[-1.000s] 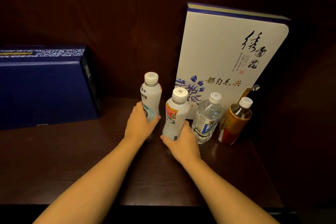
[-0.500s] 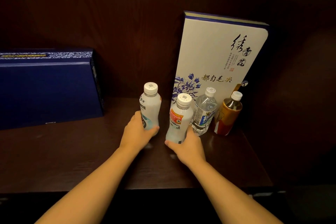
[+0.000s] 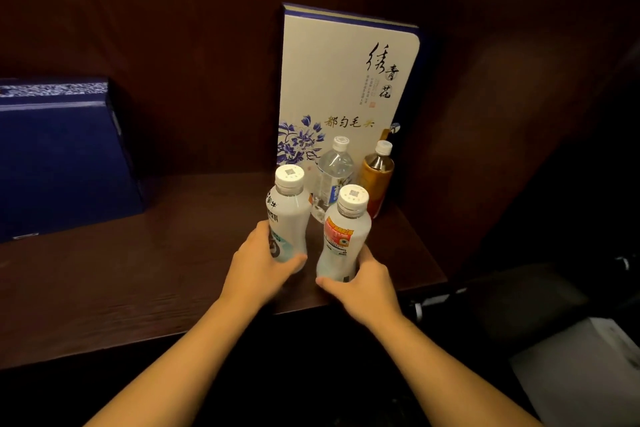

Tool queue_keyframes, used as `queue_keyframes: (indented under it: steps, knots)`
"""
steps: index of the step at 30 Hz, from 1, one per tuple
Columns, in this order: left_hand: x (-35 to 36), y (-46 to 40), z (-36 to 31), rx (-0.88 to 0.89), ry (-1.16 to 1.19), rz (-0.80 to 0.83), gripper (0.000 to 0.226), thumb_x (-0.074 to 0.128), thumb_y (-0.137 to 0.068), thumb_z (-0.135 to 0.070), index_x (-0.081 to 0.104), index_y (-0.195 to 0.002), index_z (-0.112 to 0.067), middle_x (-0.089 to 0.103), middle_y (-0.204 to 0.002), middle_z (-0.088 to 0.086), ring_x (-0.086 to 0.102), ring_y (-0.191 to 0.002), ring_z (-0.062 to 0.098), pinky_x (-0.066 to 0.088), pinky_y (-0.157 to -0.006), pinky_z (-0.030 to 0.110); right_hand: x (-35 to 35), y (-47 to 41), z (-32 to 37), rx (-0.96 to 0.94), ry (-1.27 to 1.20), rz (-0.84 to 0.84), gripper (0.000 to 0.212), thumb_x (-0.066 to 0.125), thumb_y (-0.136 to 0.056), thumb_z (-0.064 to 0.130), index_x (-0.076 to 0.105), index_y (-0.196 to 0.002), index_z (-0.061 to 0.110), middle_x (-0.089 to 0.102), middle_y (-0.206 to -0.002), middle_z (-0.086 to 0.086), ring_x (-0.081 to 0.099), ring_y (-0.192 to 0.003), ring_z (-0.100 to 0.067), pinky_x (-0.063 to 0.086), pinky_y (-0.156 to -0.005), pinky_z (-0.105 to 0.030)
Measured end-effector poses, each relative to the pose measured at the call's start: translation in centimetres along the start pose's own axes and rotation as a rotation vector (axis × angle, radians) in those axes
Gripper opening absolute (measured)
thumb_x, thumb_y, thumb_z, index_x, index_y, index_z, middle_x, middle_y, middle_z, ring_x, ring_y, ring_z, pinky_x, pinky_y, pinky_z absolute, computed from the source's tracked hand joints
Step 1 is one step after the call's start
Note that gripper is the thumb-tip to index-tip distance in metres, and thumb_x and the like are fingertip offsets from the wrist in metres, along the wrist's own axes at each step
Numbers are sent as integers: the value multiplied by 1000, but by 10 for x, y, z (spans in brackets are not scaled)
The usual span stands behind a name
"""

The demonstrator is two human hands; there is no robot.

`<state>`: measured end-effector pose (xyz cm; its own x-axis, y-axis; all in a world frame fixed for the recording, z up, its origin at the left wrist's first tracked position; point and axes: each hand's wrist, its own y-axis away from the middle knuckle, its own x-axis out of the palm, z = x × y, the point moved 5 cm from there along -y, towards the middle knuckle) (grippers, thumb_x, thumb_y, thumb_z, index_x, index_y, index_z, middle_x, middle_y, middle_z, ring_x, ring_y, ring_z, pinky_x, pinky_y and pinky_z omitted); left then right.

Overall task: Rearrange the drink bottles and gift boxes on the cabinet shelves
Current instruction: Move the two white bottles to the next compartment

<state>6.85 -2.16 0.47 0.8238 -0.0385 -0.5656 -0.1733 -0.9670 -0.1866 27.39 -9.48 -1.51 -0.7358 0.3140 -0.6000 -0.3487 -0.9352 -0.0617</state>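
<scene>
Dark wooden shelf bears a blue box, white gift box, clear bottle, amber bottle

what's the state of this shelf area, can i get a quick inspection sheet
surface: dark wood shelf
job's things: two white bottles held upright, left bottle, right bottle; clear water bottle and amber bottle before upright white gift box; blue gift box at left
clutter: nothing seen
grippers: left hand grips left bottle, right hand grips right bottle
cables: nothing seen
surroundings: white object lower right, unclear
</scene>
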Motion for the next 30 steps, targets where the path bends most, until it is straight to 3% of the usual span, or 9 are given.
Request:
queue_keyframes:
  steps: [6, 9, 13, 18, 26, 30]
  knots:
    - [30, 25, -34, 28, -2, 62, 56, 79, -55, -62, 46, -98, -47, 61, -93, -27, 57, -82, -12, 44, -65, 15, -44, 17, -24, 1, -21, -48, 73, 87, -54, 53, 53, -118, 40, 65, -96, 22, 66, -94, -3, 50, -72, -15]
    - [46, 39, -52, 27, -6, 81, 54, 79, -55, -61, 44, -96, -54, 61, -93, -28, 55, -84, -18, 42, -64, 11, -67, 26, -36, -23, -22, -65, 75, 85, -53, 54, 55, -119, 36, 68, -101, 17, 66, -96, -4, 55, -78, -23]
    - [72, 63, -82, 24, -3, 81, 56, 80, -56, -60, 43, -98, -58, 60, -94, -32, 55, -85, -18, 43, -65, 11, -106, 40, -56, -51, -23, -65, 73, 85, -54, 53, 54, -119, 36, 66, -99, 19, 64, -95, -3, 48, -74, -12]
    - [119, 102, -125, -11, 15, 74, 59, 79, -55, -64, 47, -101, -48, 64, -92, -26, 56, -84, -16, 45, -63, 14, -164, 68, -96, -54, -27, -22, 74, 84, -55, 58, 51, -120, 45, 63, -97, 27, 60, -92, 3, 46, -74, -9]
    - [209, 165, -203, 7, 58, 131, 57, 83, -59, -58, 46, -102, -52, 63, -99, -28, 59, -89, -13, 46, -70, 12, -265, 116, -165, -53, -27, -12, 74, 84, -56, 57, 53, -122, 43, 64, -101, 22, 61, -94, 0, 47, -77, -15]
    - [251, 191, -235, 6, 82, 141, 61, 82, -64, -56, 45, -112, -50, 62, -106, -26, 59, -98, -6, 49, -82, 21, -312, 135, -193, -41, -50, -43, 74, 84, -55, 57, 54, -121, 42, 65, -105, 22, 61, -96, 2, 51, -82, -20]
